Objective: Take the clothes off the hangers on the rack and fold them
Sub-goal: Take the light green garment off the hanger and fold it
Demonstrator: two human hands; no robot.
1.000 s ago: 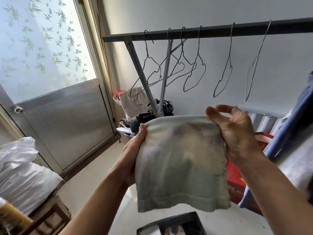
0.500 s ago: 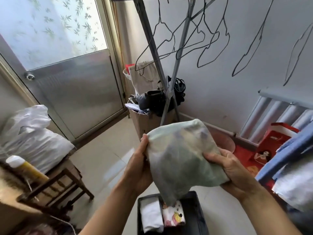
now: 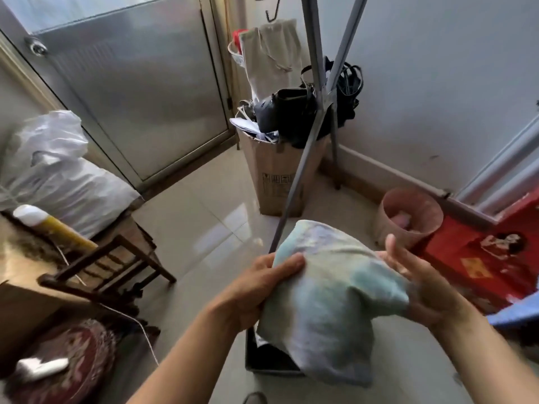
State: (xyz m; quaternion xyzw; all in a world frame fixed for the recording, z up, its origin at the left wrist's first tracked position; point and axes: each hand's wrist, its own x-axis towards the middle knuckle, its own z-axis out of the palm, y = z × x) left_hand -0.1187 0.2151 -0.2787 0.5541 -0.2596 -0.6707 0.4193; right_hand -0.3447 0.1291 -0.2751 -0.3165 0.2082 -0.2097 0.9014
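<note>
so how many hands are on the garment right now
2. The left hand grips the pale garment at its left edge, thumb on top; the right hand touches its right side, fingers fairly straight.

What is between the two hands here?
The pale green garment, bunched: the left hand grips it and the right hand touches it, as the head view shows.

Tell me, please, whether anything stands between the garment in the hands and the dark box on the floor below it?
Nothing visible does. The left hand grips the garment, the right hand touches its side, just above the dark box; only air shows between, though the garment hides most of it.
</note>
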